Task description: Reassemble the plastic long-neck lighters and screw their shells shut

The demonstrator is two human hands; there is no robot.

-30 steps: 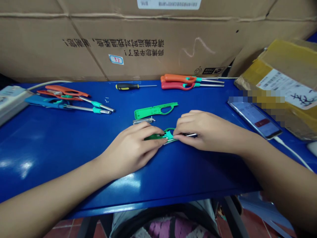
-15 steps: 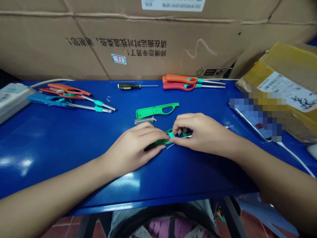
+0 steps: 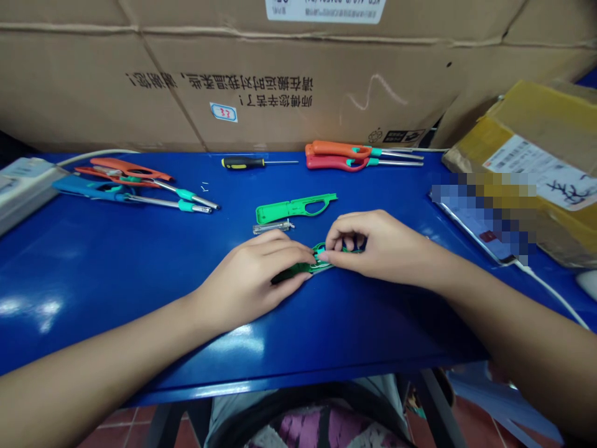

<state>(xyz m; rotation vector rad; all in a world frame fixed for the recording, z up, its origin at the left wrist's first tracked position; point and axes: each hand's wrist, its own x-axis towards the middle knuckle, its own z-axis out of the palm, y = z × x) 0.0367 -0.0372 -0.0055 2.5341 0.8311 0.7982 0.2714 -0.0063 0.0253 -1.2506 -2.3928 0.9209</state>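
Note:
My left hand (image 3: 254,274) is closed round the left part of a green lighter shell (image 3: 301,270) on the blue table. At the shell's middle, the fingertips of my right hand (image 3: 373,246) pinch near a small teal piece (image 3: 320,252); my hand partly hides the shell's right end. A thin white wire shows inside the shell. Just beyond my hands lies the other green shell half (image 3: 296,208), its inside facing up, with a clear fuel tank (image 3: 271,227) right below it.
Orange (image 3: 342,148) and red (image 3: 336,162) lighters lie at the back, beside a screwdriver (image 3: 242,162). Blue (image 3: 91,186) and orange-red (image 3: 133,168) lighters lie left, near a power strip (image 3: 28,186). At right are a phone (image 3: 480,224) and a taped box (image 3: 527,124). A large carton (image 3: 261,56) stands behind.
My right hand's thumb and fingers have shifted slightly over the green shell, and the metal rod beside them is now mostly covered. My left hand has hardly moved.

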